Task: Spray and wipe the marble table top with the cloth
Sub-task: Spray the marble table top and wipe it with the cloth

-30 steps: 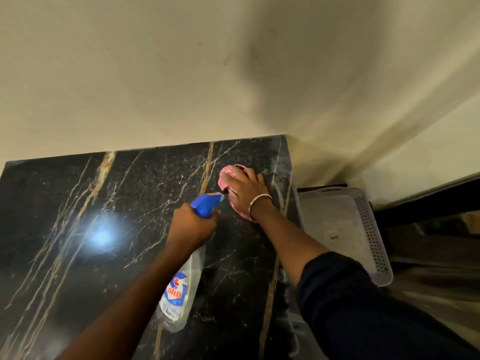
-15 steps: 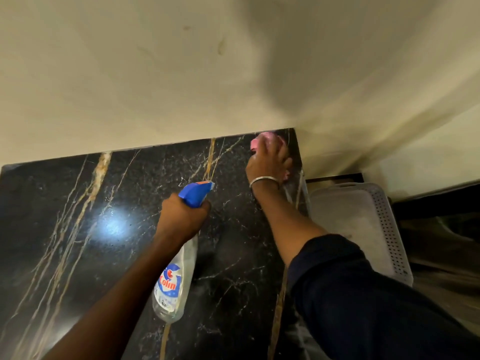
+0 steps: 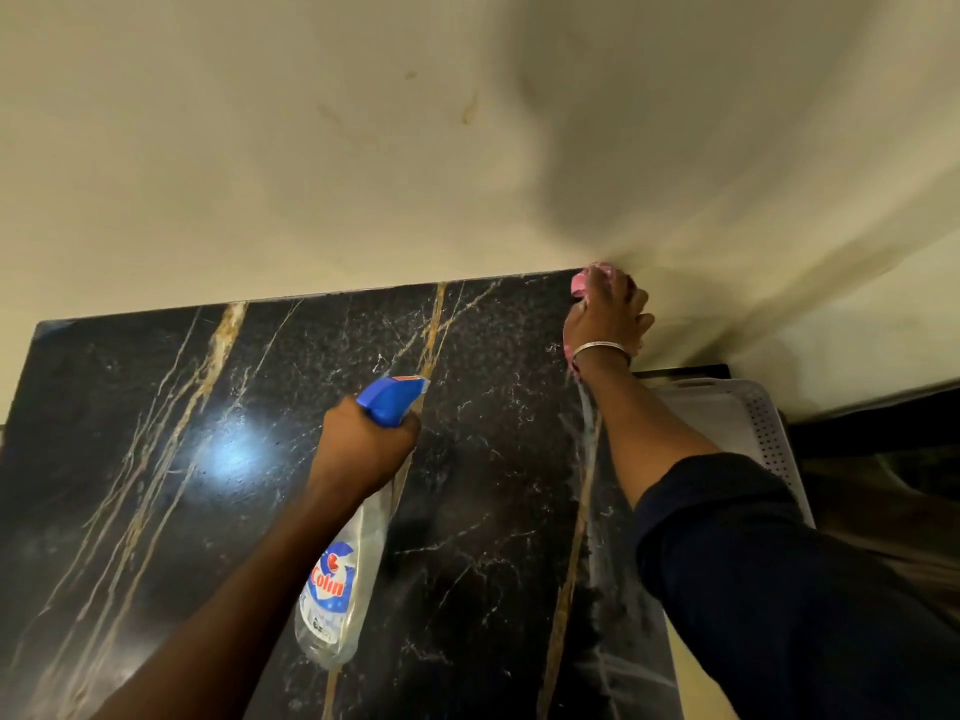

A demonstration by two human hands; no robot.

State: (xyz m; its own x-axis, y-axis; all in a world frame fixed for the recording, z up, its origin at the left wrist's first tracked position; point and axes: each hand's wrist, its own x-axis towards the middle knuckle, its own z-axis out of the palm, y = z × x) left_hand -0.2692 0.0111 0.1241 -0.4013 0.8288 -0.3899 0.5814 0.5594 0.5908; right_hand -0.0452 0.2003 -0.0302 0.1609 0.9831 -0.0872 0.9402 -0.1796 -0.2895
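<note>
Risk: my right hand, gripping crumpled pink cloth at far-right corner of black gold-veined marble table top, cd slip off edge. Left hand grips clear blue-nozzled spray bottle mid-table; stray squirt cd hit cream wall.

Black gold-veined marble table top; pink cloth on far right corner.

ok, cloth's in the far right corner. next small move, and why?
Probably sweep the cloth left along the back edge: the right hand presses it into the table's far right corner, and most of the marble lies left of it.
</note>
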